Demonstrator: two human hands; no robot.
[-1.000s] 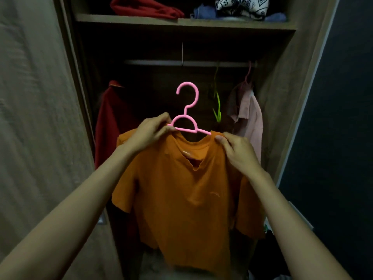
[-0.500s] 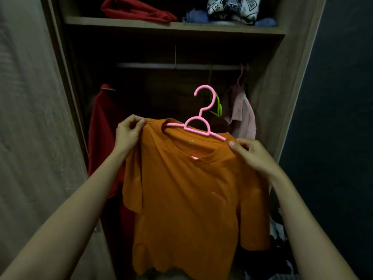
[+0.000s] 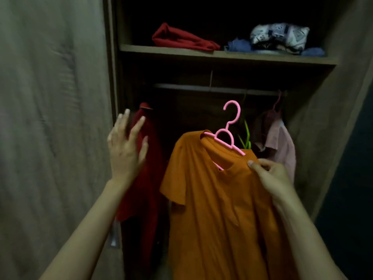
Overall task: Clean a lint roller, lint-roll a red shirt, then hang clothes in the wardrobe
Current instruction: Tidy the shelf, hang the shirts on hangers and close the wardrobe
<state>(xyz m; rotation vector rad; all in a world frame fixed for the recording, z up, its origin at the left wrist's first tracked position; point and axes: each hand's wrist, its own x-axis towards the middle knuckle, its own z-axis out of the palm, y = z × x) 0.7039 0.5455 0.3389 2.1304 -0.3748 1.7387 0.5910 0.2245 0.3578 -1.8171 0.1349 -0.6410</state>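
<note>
An orange T-shirt (image 3: 218, 209) hangs tilted on a pink hanger (image 3: 228, 134) in front of the open wardrobe. My right hand (image 3: 270, 174) pinches the shirt's right shoulder over the hanger arm and carries it. My left hand (image 3: 127, 146) is off the shirt, fingers spread, in front of a red shirt (image 3: 145, 178) that hangs at the left of the rail (image 3: 201, 87). The pink hook is below the rail, not on it.
A pale pink shirt (image 3: 282, 150) hangs at the rail's right end, a green hanger (image 3: 246, 136) beside it. The shelf (image 3: 222, 55) above holds folded red, blue and patterned clothes. The wardrobe door (image 3: 50, 138) stands open at left, a side panel at right.
My left hand let go of the orange shirt's left shoulder and moved left with fingers spread. The shirt now hangs from my right hand alone, tilted. The view has tilted up.
</note>
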